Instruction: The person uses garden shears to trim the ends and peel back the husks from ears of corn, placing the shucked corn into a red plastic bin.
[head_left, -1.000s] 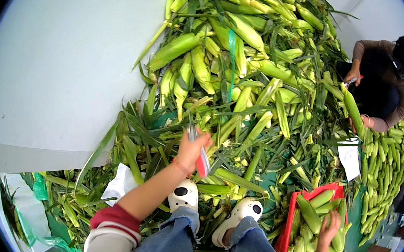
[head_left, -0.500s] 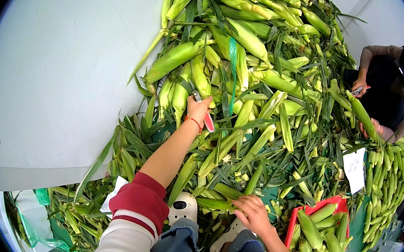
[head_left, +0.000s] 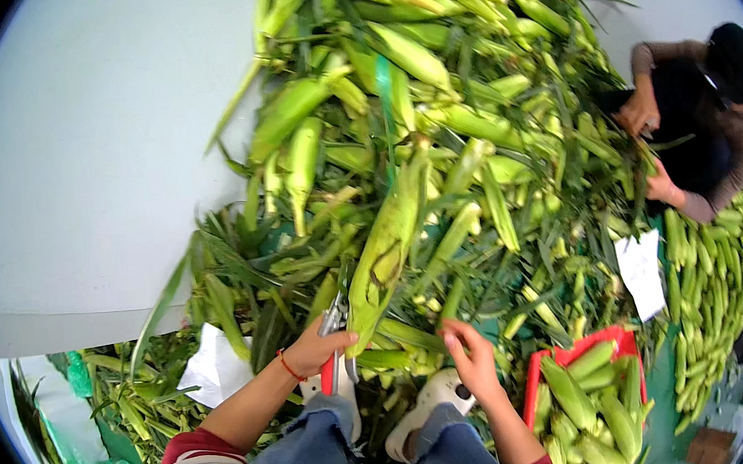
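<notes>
My left hand point(head_left: 316, 348) is closed around red-handled pruning shears point(head_left: 330, 374). Its thumb also presses on the lower end of a large ear of corn point(head_left: 384, 244), which is in its green husk with brownish marks. That ear tilts up and to the right, over the pile. To its right, my right hand point(head_left: 473, 359) is empty, its fingers apart and slightly bent above loose husks. A big heap of unhusked corn point(head_left: 296, 118) rises in front of me, mixed with long leaves and cut stalks.
A red crate point(head_left: 533, 387) of corn ears stands at my right. Beyond it lie rows of trimmed ears point(head_left: 702, 315). At the far right, a co-worker point(head_left: 695, 121) handles corn. White papers point(head_left: 641, 276) lie among the leaves, and a pale wall point(head_left: 100, 152) borders the left.
My left hand has come back from the heap toward me with the shears and an ear of corn. My right hand has lifted slightly off the husks. The co-worker's hands have come closer together.
</notes>
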Tool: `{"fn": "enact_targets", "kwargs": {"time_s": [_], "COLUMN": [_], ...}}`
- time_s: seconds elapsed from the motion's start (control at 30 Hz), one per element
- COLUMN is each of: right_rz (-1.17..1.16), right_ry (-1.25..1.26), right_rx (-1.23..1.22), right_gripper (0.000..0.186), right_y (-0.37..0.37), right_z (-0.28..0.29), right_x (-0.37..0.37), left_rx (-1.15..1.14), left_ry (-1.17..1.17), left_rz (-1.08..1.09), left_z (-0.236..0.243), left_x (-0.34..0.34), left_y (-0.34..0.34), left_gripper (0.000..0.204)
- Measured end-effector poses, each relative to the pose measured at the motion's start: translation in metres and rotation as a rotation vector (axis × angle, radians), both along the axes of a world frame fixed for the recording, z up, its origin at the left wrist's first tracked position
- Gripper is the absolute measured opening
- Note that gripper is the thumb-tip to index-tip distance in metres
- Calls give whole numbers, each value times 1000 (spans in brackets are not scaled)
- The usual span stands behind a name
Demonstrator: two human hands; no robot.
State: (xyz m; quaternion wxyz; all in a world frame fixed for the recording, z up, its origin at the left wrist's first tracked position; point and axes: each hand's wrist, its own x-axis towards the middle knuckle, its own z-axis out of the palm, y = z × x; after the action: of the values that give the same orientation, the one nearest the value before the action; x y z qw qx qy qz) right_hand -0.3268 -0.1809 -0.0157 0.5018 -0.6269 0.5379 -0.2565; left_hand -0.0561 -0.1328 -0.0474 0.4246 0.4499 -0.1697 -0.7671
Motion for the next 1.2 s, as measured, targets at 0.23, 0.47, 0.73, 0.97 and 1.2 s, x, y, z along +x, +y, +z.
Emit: {"fn": "enact_targets", "kwargs": {"time_s": [0.23, 0.47, 0.73, 0.97, 1.2], "right_rz": [-325, -204, 45, -60, -289], "right_ry": [-491, -287, 395, 116, -539], "right_rx": [24, 218, -485, -58, 222], "right_gripper": [62, 54, 30, 42, 52], "right_y": [-22, -30, -35, -34, -40], "right_z": [41, 43, 19, 34, 46], "right_x": [10, -4, -34, -23, 9], "left_rx": [-361, -416, -51, -63, -407], "left_ry": [-536, -778, -10, -41, -491], "left_rz": [-453, -394, -273, -290, -469], "left_z": [50, 48, 32, 29, 43], "left_x": [-56, -67, -52, -49, -55], "left_y": [-27, -27, -13, -13, -22], "left_gripper": [55, 47, 32, 39, 57]}}
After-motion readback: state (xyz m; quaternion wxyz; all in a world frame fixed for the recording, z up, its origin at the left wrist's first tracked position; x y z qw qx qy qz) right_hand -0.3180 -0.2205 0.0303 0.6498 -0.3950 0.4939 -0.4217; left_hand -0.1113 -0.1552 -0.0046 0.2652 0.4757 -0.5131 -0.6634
